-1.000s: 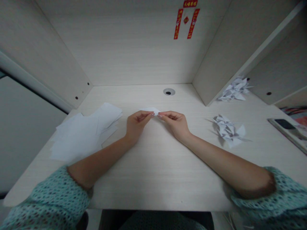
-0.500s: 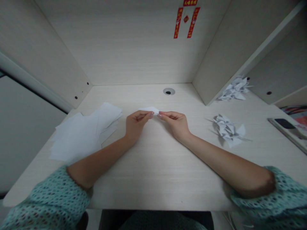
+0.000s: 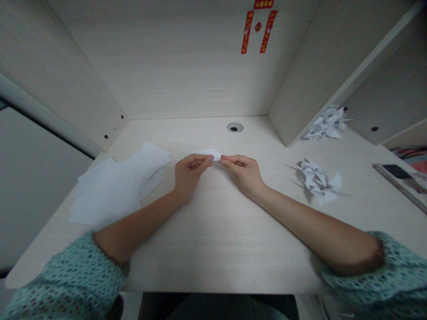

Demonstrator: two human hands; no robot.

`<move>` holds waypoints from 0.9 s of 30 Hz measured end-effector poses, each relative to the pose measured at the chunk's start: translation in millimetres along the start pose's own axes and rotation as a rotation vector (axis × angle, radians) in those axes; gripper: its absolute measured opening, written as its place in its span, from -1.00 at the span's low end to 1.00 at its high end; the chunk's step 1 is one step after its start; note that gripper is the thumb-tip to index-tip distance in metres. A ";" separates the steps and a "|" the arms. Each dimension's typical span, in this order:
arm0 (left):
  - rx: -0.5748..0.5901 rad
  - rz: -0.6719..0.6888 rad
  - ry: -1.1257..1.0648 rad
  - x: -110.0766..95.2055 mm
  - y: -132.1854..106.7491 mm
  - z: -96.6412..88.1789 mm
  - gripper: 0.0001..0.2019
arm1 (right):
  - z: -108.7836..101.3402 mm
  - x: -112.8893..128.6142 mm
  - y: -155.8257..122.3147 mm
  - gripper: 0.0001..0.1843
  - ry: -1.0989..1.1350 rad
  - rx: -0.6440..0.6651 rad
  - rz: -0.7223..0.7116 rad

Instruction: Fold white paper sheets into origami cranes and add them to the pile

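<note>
1. Head view. We look down on a left hand (image 3: 190, 173) and a right hand (image 3: 243, 174), held level and facing each other above the tabletop (image 3: 213, 249), with the forearms spread outward toward the near edge.
2. Left fingers (image 3: 200, 160): closed into a pinch, with the tips pressed on a small folded piece of white paper (image 3: 211, 153).
3. Right fingers (image 3: 232, 160): likewise closed into a pinch, gripping the opposite end of the same paper. The paper therefore lies between the two sets of fingertips, raised just above the tabletop; its exact folds are too small to make out.
4. Left of the left fingers, well apart from them, we see a loose pile of white paper sheets (image 3: 110, 189) lying flat.
5. Right of the right fingers, well apart, we note a folded paper figure (image 3: 316, 182); a second folded paper figure (image 3: 327, 124) lies farther out, beside the right side panel (image 3: 310, 75).
6. Beyond the fingertips, we find a round grommet (image 3: 235, 127) set in the tabletop and red paper ornaments (image 3: 257, 29) on the back panel (image 3: 167, 66).
7. Far right of the right fingers, a dark phone (image 3: 396, 171) rests on a pale tray-like surface (image 3: 400, 189).
</note>
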State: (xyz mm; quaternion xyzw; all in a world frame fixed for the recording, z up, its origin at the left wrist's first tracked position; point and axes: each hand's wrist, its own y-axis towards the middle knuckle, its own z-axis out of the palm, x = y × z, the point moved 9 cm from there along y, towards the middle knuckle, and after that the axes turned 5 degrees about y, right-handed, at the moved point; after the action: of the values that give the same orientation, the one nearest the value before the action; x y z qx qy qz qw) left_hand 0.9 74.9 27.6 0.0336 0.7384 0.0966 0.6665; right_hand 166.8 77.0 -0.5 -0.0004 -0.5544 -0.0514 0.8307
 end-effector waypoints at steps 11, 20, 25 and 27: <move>0.008 0.002 -0.053 -0.9 -0.9 0.3 -0.80 | 2.7 0.6 -2.5 -0.80 0.037 -0.007 0.023; 0.046 0.054 -0.015 -0.9 -0.8 1.5 -0.81 | 6.0 4.3 -1.9 -0.80 0.048 0.028 0.000; 0.047 0.015 -0.062 2.7 0.8 2.8 -0.81 | 6.7 -0.4 0.9 -0.78 0.080 0.060 0.040; 0.046 0.009 -0.065 3.5 1.4 2.9 -0.80 | 7.3 -2.5 1.6 -0.77 0.089 0.076 0.052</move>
State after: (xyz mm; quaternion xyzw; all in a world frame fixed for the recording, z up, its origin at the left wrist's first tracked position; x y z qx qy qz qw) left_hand 3.4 77.1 24.2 0.0554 0.7182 0.0812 0.6888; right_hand 159.3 79.2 0.1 0.0194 -0.5181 -0.0087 0.8551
